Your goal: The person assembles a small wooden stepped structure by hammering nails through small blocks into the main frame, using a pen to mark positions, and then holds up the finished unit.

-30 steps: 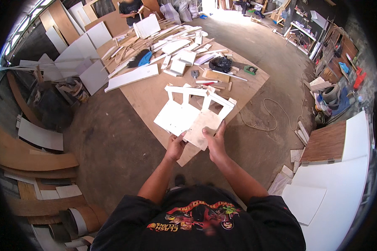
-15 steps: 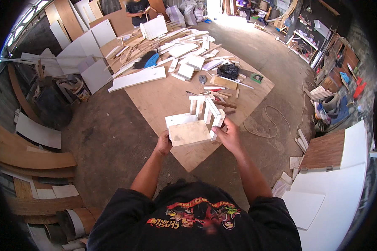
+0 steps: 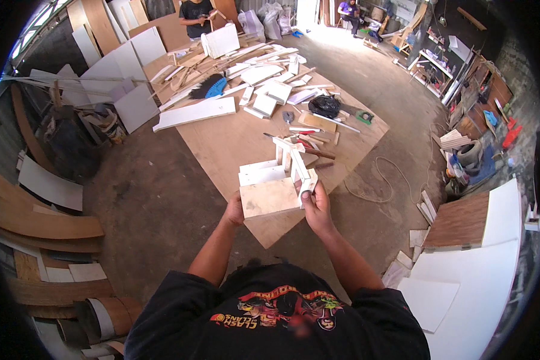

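Note:
Between my two hands is a small wooden assembly, made of a bare plywood panel, white boards and an upright slatted frame along its right side. My left hand grips the panel's left edge, its fingers partly hidden behind the wood. At the lower right corner, my right hand is closed round the frame with the thumb in front. The piece is held over the near corner of a plywood-topped table. Just beyond it lie a hammer-like tool with a brown handle and several small wood strips.
White and bare wood offcuts crowd the table's far half, with a blue brush, a black plastic bag and a green-handled saw. A person stands at the far end. Boards lean at right; a cord crosses the floor.
The assembly has turned and tilted slightly in my hands, its plywood panel showing more fully. My right hand has come a little lower and left. Both hands keep their hold.

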The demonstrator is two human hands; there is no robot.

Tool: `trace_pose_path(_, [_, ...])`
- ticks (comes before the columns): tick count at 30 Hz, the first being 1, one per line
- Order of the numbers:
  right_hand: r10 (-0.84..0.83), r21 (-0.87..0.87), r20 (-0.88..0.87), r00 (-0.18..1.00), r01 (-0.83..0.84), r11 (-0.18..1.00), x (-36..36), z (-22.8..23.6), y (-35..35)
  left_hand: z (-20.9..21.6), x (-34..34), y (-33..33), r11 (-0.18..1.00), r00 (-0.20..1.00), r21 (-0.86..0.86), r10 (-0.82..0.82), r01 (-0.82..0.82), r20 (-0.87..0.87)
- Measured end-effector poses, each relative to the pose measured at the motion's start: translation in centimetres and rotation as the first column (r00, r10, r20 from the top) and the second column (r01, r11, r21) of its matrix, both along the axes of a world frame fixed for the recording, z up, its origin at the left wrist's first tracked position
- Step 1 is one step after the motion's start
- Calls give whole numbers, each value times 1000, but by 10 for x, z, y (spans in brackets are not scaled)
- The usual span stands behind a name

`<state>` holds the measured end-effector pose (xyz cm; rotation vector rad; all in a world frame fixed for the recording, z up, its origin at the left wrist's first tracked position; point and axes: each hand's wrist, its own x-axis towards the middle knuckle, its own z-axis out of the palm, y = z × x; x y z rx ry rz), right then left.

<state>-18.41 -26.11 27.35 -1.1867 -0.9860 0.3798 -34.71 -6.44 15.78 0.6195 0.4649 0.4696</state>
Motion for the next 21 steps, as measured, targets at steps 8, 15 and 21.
trace_pose_path(8, [-188, -289, 60, 980, 197, 937, 24, -37, 1, -44, -28, 31, 984, 992, 177, 5, 18, -125])
trace_pose_path(15, [-292, -390, -165, 942, 210, 897, 40, -108, 21, -42, -37, 46, 943, 955, 330, 143, -51, -261])
trace_pose_path(21, [-301, -545, -134, 944, 184, 818, 74, -161, 35, -59, -16, 66, 919, 853, 392, 170, 44, -494])
